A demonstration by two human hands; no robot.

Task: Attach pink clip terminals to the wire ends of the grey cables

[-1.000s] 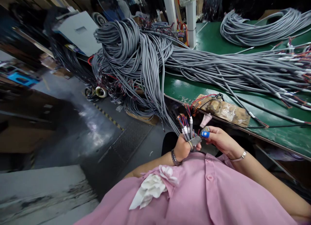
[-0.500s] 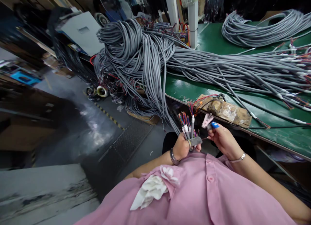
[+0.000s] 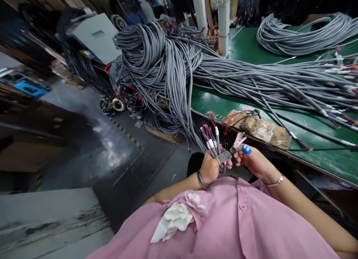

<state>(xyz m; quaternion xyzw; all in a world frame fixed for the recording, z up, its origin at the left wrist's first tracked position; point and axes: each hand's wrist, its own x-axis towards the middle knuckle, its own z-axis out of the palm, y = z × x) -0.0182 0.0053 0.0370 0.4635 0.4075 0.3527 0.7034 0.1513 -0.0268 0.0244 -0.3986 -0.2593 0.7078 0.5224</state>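
My left hand [image 3: 210, 167] is closed around several grey cables [image 3: 214, 150]. Their stripped ends point up, with white bands and fanned thin coloured wires [image 3: 207, 132]. A grey wrap covers the thumb lying across the bundle. Close by on the right, my right hand [image 3: 253, 160] pinches a small pale pink clip-like tool [image 3: 238, 141] with two prongs pointing up; its exact kind is unclear. Blue wrapping covers that thumb. The tool's lower end is at the left thumb's tip, and whether it grips a wire is too small to tell.
A green table [image 3: 207, 98] carries long grey cables [image 3: 251, 74] and a coiled bundle [image 3: 302, 33]. More cables [image 3: 179, 76] hang over its left end. Near the front edge lies a wooden board [image 3: 272, 135] with wires. A white post [image 3: 223, 28] stands behind.
My right hand has moved left with the pink tool, closer to the left hand. The cable ends in my left hand have tilted slightly left.
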